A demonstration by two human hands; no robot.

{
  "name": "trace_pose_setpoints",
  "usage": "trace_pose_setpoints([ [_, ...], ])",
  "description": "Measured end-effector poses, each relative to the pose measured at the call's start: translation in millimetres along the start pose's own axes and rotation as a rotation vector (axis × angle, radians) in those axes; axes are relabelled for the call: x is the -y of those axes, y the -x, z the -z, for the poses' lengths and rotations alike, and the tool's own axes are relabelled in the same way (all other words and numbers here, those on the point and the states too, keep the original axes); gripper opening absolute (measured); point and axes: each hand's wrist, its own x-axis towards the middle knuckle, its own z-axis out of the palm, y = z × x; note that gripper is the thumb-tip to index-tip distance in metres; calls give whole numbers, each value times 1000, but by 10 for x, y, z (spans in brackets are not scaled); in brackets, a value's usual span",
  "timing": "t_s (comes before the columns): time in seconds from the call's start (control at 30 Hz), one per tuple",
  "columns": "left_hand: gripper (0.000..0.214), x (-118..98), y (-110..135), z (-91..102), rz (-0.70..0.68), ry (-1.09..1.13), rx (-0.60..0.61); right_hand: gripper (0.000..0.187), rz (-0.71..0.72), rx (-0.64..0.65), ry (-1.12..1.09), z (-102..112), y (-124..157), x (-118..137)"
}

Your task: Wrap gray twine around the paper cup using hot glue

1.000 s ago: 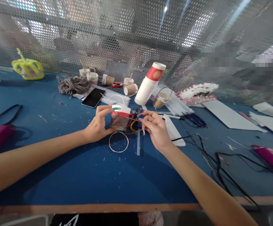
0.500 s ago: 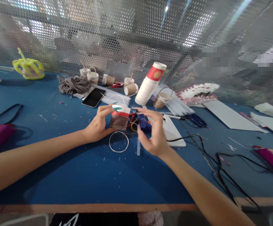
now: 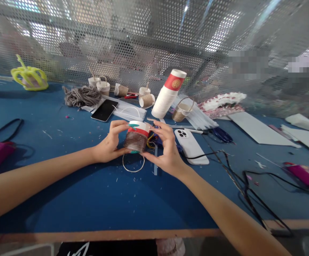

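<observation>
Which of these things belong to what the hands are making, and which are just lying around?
In the job:
- cup, between the left hand and right hand
- brown cord, wound around it

Probably just lying about:
- black phone
- white phone
- yellow craft piece

No legible text or numbers.

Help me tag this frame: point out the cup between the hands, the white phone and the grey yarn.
Cup (image 3: 136,141): head view, on its brown wrapped band.
White phone (image 3: 193,145): head view, on its back.
Grey yarn (image 3: 81,96): head view, amid its strands.
</observation>
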Motion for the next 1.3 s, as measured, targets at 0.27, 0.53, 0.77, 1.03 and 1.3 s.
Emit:
trace_pose_setpoints([
  [0.27,75,-3,6,10,53,82,-46,65,-44,-41,-82,23,-10,-43],
  [0.53,67,9,25,-6,31,75,-41,62,28,29,39,80,-23,15],
  [0.77,69,-14,26,2,48,72,-46,57,15,93,91,112,-37,25],
  [1.03,76,10,25,-11,-9,81,-96,59,49,89,84,110,-30,19],
  [1.3,74,16,3,-13,-58,89,-76,55,77,65,70,101,-32,6],
])
